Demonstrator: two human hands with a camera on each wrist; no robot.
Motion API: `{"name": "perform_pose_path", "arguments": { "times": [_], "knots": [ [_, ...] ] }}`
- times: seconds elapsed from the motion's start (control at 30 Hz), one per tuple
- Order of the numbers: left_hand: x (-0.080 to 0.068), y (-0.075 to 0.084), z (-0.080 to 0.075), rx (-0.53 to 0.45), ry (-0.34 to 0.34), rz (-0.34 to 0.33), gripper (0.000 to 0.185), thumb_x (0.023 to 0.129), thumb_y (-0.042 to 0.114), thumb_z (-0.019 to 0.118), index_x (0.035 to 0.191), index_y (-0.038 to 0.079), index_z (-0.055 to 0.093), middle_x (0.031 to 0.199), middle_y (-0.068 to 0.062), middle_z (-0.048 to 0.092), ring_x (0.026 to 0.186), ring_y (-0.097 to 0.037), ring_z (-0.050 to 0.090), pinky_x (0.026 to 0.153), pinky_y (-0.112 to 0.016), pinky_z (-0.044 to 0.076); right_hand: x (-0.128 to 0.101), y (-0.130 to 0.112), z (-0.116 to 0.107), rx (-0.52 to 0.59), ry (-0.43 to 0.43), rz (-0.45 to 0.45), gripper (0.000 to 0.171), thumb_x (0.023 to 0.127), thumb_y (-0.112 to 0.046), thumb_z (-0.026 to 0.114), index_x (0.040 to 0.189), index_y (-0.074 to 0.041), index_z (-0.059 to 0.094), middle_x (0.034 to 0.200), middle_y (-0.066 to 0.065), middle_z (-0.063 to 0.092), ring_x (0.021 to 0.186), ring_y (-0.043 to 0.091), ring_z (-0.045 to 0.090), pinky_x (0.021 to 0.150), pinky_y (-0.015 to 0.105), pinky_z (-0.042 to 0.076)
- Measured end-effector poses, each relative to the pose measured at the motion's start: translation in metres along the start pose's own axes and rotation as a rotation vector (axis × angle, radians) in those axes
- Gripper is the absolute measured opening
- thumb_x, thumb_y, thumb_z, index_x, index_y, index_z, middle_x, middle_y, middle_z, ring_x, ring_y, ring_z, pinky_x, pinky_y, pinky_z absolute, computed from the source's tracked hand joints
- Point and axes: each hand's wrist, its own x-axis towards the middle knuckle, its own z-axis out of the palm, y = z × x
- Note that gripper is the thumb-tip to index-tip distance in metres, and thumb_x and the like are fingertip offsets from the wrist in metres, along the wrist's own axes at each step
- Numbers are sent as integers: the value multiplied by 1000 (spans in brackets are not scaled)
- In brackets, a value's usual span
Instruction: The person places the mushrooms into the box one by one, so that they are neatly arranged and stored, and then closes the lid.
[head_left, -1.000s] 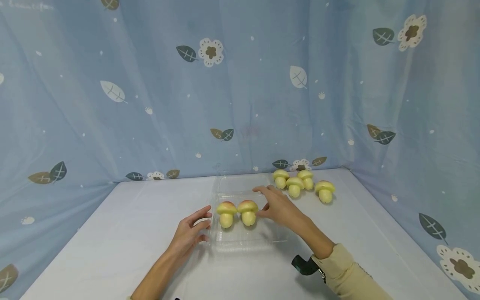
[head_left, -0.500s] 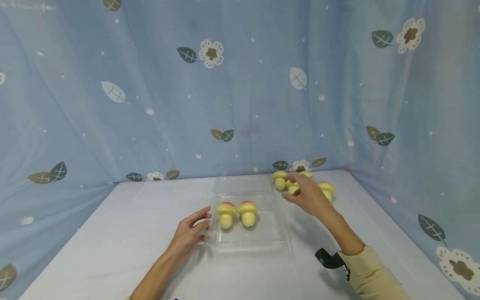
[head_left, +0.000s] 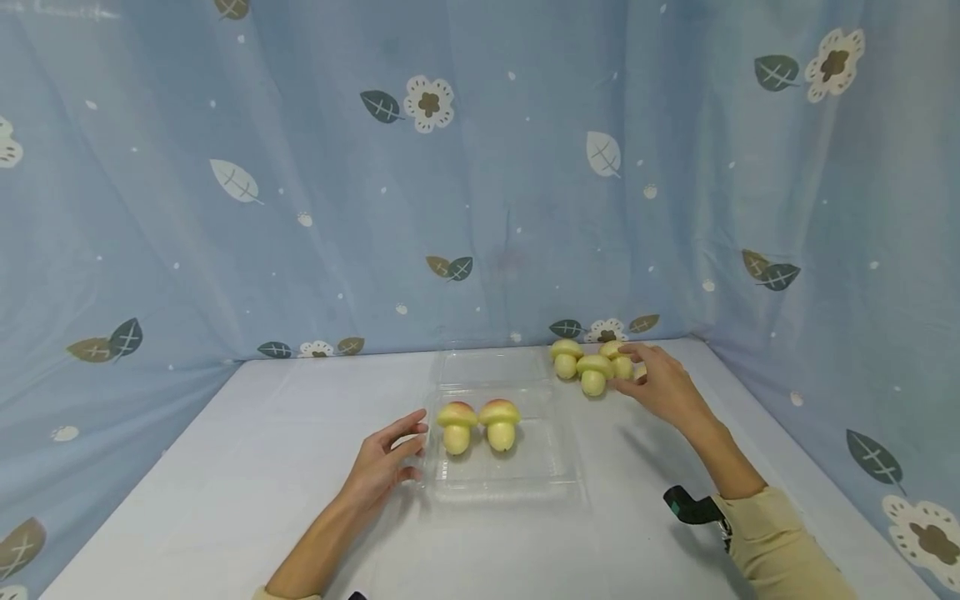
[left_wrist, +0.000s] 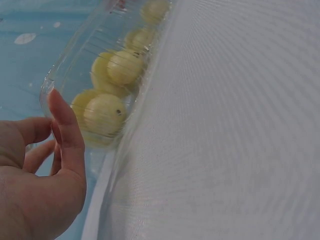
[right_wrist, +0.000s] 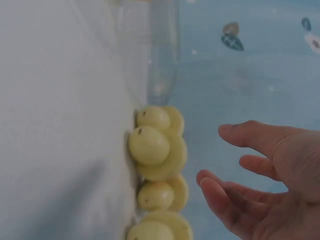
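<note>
A clear plastic box (head_left: 546,454) lies with its lid (head_left: 491,367) folded back. Two yellow-green toy mushrooms, one on the left (head_left: 456,429) and one in the middle (head_left: 500,427), sit side by side in it, their cap tops reddish. At the box's left edge my left hand (head_left: 375,471) rests with loosely bent fingers, a fingertip on the rim in the left wrist view. My right hand (head_left: 663,390) hovers by several more mushrooms (head_left: 595,377) at the back right, fingers spread and holding nothing. It mostly hides the rightmost mushroom in the head view; that mushroom (right_wrist: 159,229) shows in the right wrist view.
A white cloth covers the table (head_left: 300,433). Blue patterned curtain (head_left: 480,183) hangs behind it and along both sides. A dark camera mount (head_left: 690,506) sticks out from my right wrist above the table.
My right hand has left the middle mushroom in the box and moved right and back to the rightmost mushroom of the group. My left hand has stayed at the box's edge.
</note>
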Motion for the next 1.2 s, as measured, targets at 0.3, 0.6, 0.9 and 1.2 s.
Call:
{"name": "perform_pose_path", "arguments": {
  "times": [0.3, 0.6, 0.9, 1.2],
  "knots": [
    [0, -3, 0, 1, -9, -7, 51, 95, 13, 64, 144, 9, 49, 128, -7, 53, 87, -10, 55, 57, -21, 54, -1, 22, 2, -54, 34, 7, 55, 89, -25, 72, 134, 0, 53, 119, 29, 58, 90, 38, 65, 74, 52, 52],
    [-1, -8, 0, -20, -10, -8, 49, 95, 9, 60, 143, 9, 50, 127, -7, 54, 85, -9, 56, 56, -21, 53, -1, 35, -2, -75, 16, 50, 57, 88, -22, 71, 136, 2, 50, 121, 33, 56, 102, 46, 56, 78, 59, 48],
    [-2, -4, -1, -42, -4, -7, 49, 95, 8, 60, 143, 8, 50, 126, -8, 54, 86, -11, 56, 56, -22, 54, 1, 47, -2, -60, 26, 80, 61, 89, -26, 72, 138, 1, 48, 127, 32, 53, 104, 45, 57, 77, 58, 48],
    [-2, 0, -1, -37, -19, 1, 48, 95, 9, 61, 143, 10, 51, 130, -11, 51, 88, -12, 56, 57, -23, 53, -1, 58, -2, -45, 77, 103, 60, 90, -26, 71, 138, 0, 48, 126, 33, 48, 89, 38, 62, 61, 42, 48]
  ]
}}
